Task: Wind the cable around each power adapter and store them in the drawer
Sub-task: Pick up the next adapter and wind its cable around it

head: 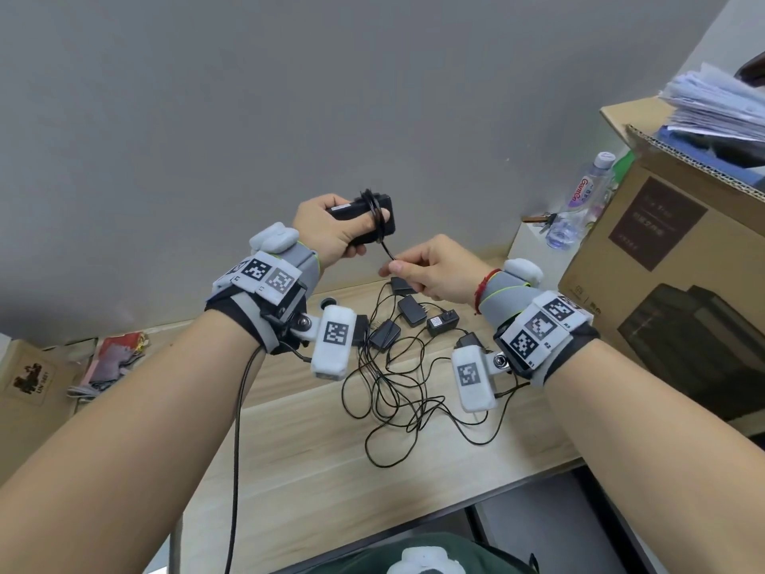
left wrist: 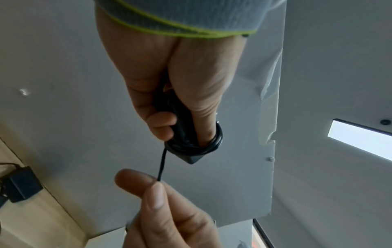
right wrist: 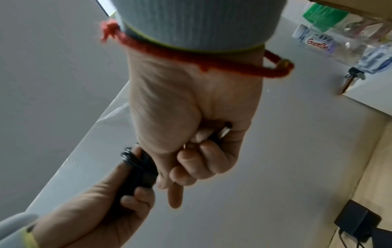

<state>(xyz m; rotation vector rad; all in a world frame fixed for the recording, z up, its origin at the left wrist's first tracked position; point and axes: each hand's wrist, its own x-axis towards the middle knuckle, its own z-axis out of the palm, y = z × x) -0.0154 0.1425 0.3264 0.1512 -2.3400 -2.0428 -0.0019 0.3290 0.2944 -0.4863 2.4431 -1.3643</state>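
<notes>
My left hand [head: 331, 229] grips a black power adapter [head: 368, 219] raised above the desk, its thumb caught under several turns of black cable [left wrist: 214, 142] wound around the body. A short taut end of that cable [head: 387, 252] runs down to my right hand [head: 426, 271], which pinches it between thumb and forefinger. In the right wrist view the metal barrel plug [right wrist: 224, 131] pokes out of the curled right fingers, and the wound adapter [right wrist: 137, 172] sits in my left hand. Several more black adapters [head: 410, 310] lie on the wooden desk [head: 314, 457] amid tangled cables [head: 393, 403].
A large cardboard box [head: 679, 283] with papers on top stands at the right. A clear water bottle [head: 579, 205] and keys [head: 542, 219] lie beside it on a white ledge. A smaller box and a red packet [head: 116, 358] sit at the left. A grey wall is behind.
</notes>
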